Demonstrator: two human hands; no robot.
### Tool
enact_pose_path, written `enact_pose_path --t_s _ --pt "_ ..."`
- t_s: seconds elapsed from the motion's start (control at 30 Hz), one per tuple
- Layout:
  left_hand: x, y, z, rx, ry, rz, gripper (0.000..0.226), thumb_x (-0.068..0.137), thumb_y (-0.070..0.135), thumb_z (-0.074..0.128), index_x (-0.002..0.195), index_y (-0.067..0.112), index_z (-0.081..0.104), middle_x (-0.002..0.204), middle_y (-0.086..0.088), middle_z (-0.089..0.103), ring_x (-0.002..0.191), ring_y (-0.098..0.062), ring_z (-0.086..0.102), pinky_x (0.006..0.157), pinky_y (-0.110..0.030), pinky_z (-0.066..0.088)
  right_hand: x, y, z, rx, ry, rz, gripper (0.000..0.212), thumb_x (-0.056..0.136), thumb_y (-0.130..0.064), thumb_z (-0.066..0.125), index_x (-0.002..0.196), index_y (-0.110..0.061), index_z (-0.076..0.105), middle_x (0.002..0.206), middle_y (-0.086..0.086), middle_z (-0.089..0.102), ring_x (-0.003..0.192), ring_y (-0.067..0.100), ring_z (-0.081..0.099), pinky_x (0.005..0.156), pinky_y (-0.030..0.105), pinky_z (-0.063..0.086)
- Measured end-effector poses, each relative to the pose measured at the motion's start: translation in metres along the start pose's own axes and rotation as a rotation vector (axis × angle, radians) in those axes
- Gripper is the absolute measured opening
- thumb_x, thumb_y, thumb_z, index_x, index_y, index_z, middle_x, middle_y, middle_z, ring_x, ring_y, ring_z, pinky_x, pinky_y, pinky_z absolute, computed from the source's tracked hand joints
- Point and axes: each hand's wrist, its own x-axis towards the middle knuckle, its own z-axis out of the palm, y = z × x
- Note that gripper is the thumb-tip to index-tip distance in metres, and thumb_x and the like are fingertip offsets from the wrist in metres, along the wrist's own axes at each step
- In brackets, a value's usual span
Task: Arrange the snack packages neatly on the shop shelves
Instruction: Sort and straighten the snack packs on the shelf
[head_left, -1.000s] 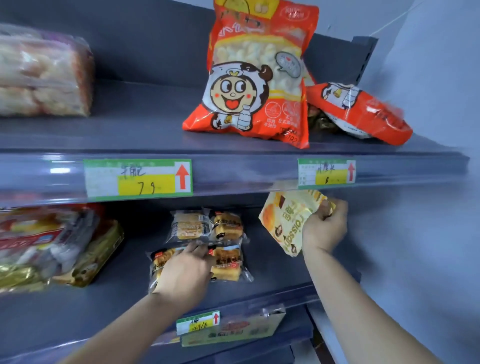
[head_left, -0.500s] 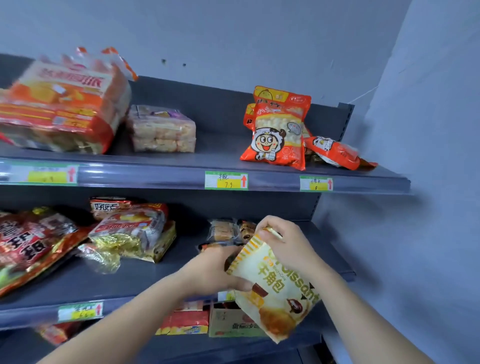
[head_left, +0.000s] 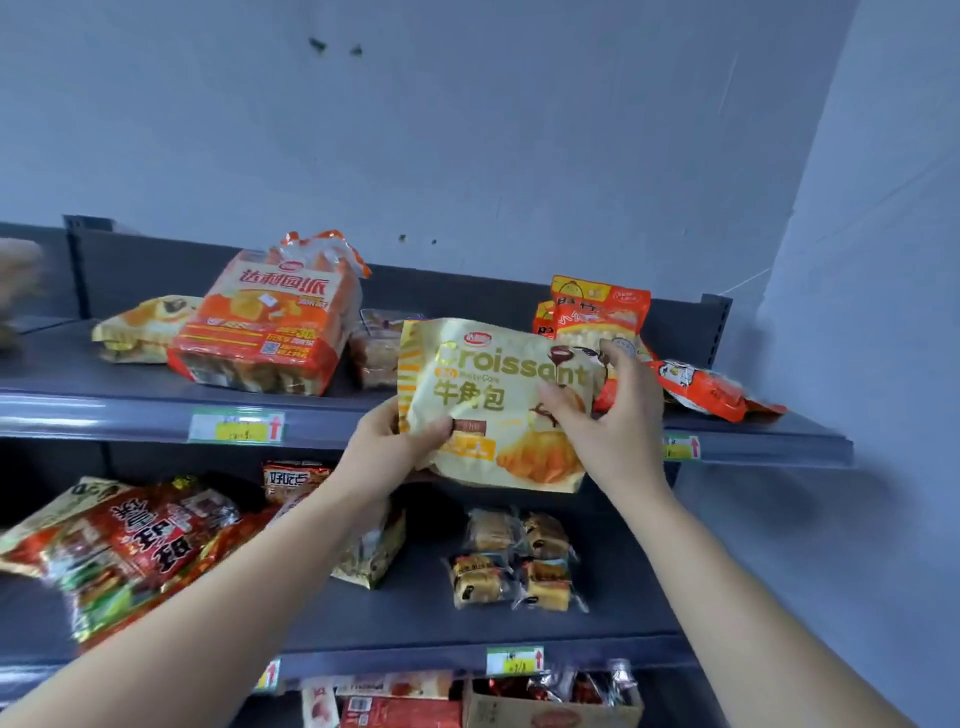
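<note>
At the top shelf edge, left hand and right hand both gripped the croissant bag. Recommended: seat it upright, label outward, beside the orange bread pack.

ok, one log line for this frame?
left hand: grips croissant bag | right hand: grips croissant bag | croissant bag: in air before top shelf | step: not yet placed

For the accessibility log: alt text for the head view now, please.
Two hands hold a yellow croissant bag in front of the top shelf, left hand at its lower left, right hand at its right side. An orange bread pack and red snack bags sit on that shelf; small cakes lie on the shelf below.
</note>
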Motion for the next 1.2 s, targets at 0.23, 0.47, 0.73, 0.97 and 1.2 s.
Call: enact_pose_path --t_s 0.23,0.47,0.73,0.97,1.2 --pt "0.050 0.023 -0.003 0.004 0.030 0.045 0.031 0.089 0.022 0.067 0.116 0.009 0.062 0.105 -0.007 0.073 0.096 -0.026 0.070 0.087 -0.046 0.056 0.042 0.021 0.032 0.526 -0.322 0.322 0.055 0.078 -0.028 0.078 0.123 -0.031 0.048 0.117 -0.010 0.061 0.113 0.013 0.056 0.091 0.031 0.044" --pt "0.128 0.019 -0.012 1.251 0.350 0.413 0.042 0.095 0.032 0.051 0.136 0.023 0.050 0.141 -0.002 0.047 0.131 -0.026 0.038 0.105 -0.046 0.036 0.113 0.045 0.065 0.297 0.054 0.245 0.068 0.076 -0.044 0.075 0.131 -0.024 0.040 0.126 -0.002 0.056 0.117 0.023 0.055 0.094 0.046 0.049" --pt "0.183 0.000 -0.018 1.555 0.324 0.242 0.044 0.084 0.030 0.064 0.126 0.031 0.054 0.131 0.006 0.052 0.124 -0.023 0.040 0.085 -0.038 0.045 0.161 0.067 0.096 -0.104 0.008 0.131 0.073 0.084 -0.044 0.067 0.143 -0.018 0.032 0.134 0.004 0.053 0.122 0.029 0.051 0.087 0.042 0.045" --pt "0.191 -0.002 -0.026 1.102 0.506 0.401 0.006 0.077 0.018 0.075 0.083 0.016 0.074 0.091 0.007 0.063 0.099 -0.024 0.051 0.077 -0.033 0.045 0.184 0.061 0.117 -0.327 -0.162 0.038 0.063 0.089 -0.049 0.056 0.136 -0.013 0.035 0.132 0.008 0.051 0.119 0.030 0.052 0.081 0.037 0.042" --pt "0.195 0.032 -0.010 0.309 0.735 0.243 0.009 0.088 0.016 0.067 0.080 0.016 0.066 0.083 -0.001 0.068 0.079 -0.020 0.065 0.059 -0.027 0.050 0.198 0.069 0.128 -0.514 -0.297 0.002 0.065 0.085 -0.057 0.055 0.127 -0.009 0.044 0.122 0.010 0.057 0.111 0.032 0.057 0.069 0.033 0.040"
